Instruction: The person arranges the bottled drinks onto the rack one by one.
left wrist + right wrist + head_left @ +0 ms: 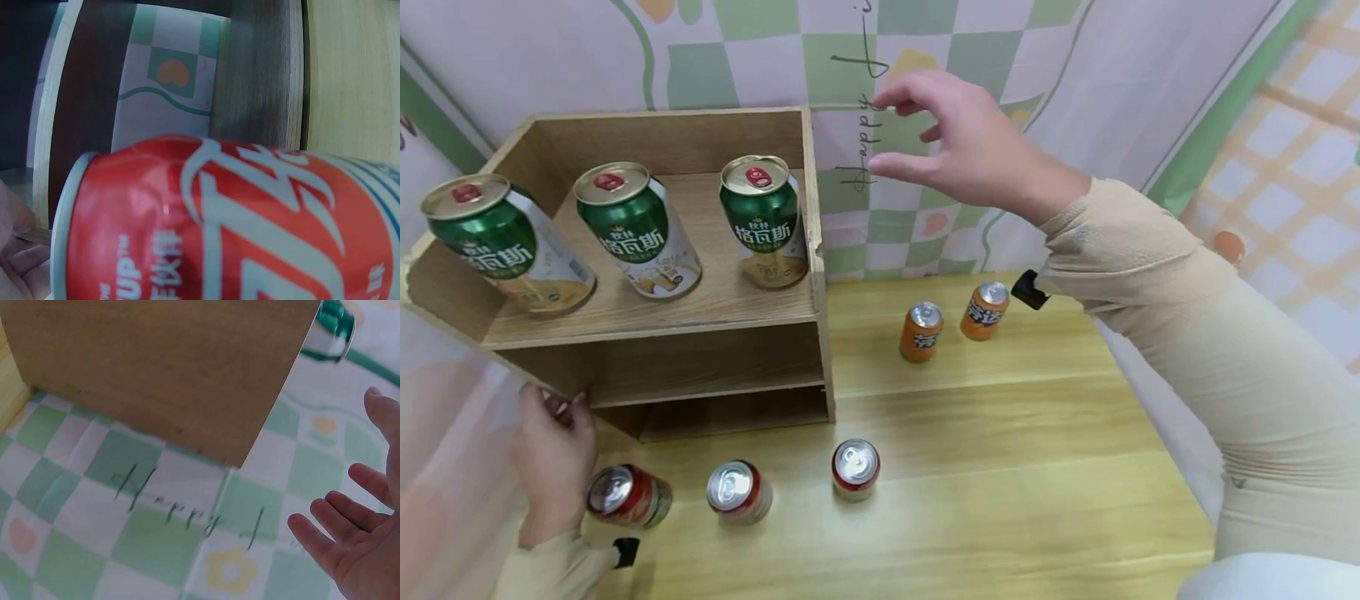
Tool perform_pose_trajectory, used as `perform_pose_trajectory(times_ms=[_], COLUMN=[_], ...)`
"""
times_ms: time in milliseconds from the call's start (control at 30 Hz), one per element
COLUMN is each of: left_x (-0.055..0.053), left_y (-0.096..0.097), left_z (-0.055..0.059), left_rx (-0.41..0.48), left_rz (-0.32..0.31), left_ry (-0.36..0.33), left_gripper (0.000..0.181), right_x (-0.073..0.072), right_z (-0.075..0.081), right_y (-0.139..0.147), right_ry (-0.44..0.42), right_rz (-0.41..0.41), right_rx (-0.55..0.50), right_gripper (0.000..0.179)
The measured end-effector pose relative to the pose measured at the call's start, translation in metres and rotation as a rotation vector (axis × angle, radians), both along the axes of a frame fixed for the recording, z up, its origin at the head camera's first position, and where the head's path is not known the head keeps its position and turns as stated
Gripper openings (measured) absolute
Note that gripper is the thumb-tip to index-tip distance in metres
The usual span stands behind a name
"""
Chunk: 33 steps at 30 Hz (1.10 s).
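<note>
A wooden shelf [707, 218] carries three green-and-white drink cans on its top board: a left one [508, 250], a middle one [636, 233] and a right one [767, 225]. My left hand [556, 462] grips the shelf's lower left edge between thumb and fingers. Close beside that hand stands a red cola can [643, 497], whose printed side [187, 219] fills much of the left wrist view. Raised to the right of the shelf, my right hand [958, 137] holds nothing, its fingers spread and gently bent. From the right wrist, its fingers [328, 540] show beyond the shelf's side panel [156, 369].
Two more red cans, one [741, 493] and another [856, 468], stand in front of the shelf. Right of it are two small orange cans, a nearer [921, 333] and a farther [985, 312], on the wooden table [1000, 467]. A checkered curtain [760, 75] hangs behind.
</note>
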<state>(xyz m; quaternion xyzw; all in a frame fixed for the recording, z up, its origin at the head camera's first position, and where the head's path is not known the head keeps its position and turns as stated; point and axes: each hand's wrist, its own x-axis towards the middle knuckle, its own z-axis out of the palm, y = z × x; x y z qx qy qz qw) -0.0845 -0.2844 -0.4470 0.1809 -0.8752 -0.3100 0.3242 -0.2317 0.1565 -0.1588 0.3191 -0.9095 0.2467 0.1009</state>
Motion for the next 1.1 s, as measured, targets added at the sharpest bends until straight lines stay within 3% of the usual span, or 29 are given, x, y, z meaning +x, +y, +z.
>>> perform_pose_trajectory(times_ms=[333, 667, 800, 967, 1100], left_x=[-0.003, -0.007, -0.007, -0.008, -0.009], left_y=[0.004, 0.005, 0.008, 0.009, 0.007], left_z=[0.000, -0.003, -0.004, -0.003, -0.003], left_rx=[-0.013, -0.038, -0.024, -0.009, -0.016], left_rz=[-0.007, -0.020, -0.021, -0.005, -0.002], left_ry=[0.018, 0.035, 0.033, 0.019, 0.016], left_gripper=[0.027, 0.025, 0.026, 0.027, 0.027], right_x=[-0.020, -0.042, -0.047, -0.046, -0.048], right_z=[-0.037, -0.094, -0.129, -0.191, -0.236], right_y=[0.060, 0.119, 0.142, 0.164, 0.174], right_ry=[-0.062, -0.124, -0.136, -0.179, -0.205], right_rz=[-0.107, -0.256, -0.351, -0.462, -0.489], right_rx=[-0.198, -0.296, -0.408, -0.624, -0.676], right_gripper=[0.048, 0.051, 0.054, 0.056, 0.061])
